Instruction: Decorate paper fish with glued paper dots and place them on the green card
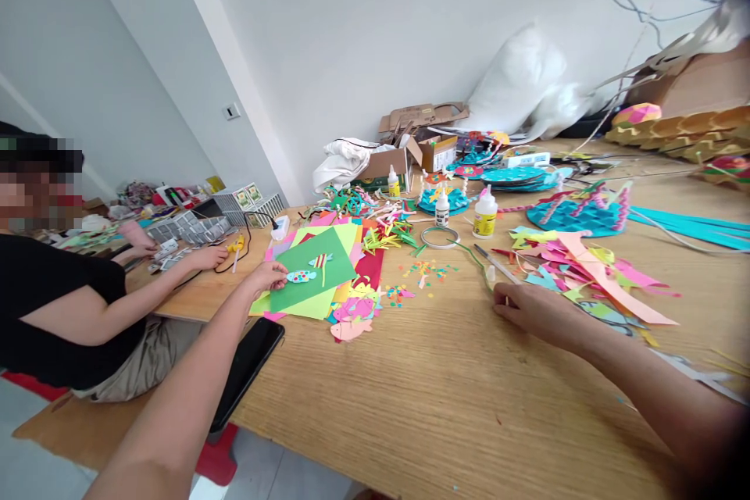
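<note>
My left hand (269,279) reaches over a stack of coloured paper, its fingertips pinched at the tail of a light blue paper fish (301,276) with coloured dots. Just above that fish, a red-and-yellow striped paper fish (319,259) lies on the green sheet (335,256), beside a thin yellow strip. On the right, my right hand (527,308) rests on the wooden table with its fingers curled closed. A thin grey pointed tool (497,263) and a small whitish tip lie at its fingertips; what the fingers hold is hidden.
Pink and yellow paper fish (351,328) lie below the stack, near paper dots (425,272). White glue bottles (484,212), a tape roll (441,237), blue woven pieces (577,211) and paper scraps (603,266) stand beyond. A black phone (251,367) lies at the edge; a person (58,289) works at left.
</note>
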The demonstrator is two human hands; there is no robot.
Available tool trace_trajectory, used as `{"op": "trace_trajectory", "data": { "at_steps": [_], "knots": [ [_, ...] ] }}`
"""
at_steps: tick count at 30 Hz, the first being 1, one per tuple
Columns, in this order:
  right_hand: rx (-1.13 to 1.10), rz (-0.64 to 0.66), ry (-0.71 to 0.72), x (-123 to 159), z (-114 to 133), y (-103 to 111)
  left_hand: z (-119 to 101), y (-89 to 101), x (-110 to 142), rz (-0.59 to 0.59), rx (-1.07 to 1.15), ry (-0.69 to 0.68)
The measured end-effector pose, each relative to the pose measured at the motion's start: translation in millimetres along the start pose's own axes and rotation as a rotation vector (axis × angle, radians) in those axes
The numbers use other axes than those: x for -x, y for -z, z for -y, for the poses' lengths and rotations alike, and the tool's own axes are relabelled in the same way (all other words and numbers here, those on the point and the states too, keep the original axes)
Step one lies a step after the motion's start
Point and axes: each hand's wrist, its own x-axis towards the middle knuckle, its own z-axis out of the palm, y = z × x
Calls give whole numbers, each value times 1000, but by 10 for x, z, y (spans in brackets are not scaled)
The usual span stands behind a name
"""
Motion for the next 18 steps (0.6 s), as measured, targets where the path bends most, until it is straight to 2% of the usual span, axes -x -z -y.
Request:
{"op": "trace_trajectory", "data": {
  "at_steps": [3, 5, 9, 11, 13, 14, 16, 18],
  "knots": [
    [-16, 61, 4, -1, -2, 16, -25, 39, -17, -82, -124, -26],
    [-12, 56, 8, -5, -5, 28, -96, 74, -20, -159, -215, -71],
    [10, -63, 103, 31, 78, 92, -414, 7, 65, -247, -350, -236],
    [1, -141, 212, 84, 184, 142, -632, -157, 185, -225, -386, -331],
    [-8, -184, 315, 147, 310, 182, -851, -398, 360, -162, -401, -420],
    [-10, -178, 347, 177, 372, 194, -952, -535, 461, -118, -401, -484],
    [16, -157, 374, 228, 474, 198, -1122, -808, 664, 20, -418, -725],
    [30, -126, 389, 263, 540, 180, -1244, -1044, 824, 108, -423, -845]
  ]
}}
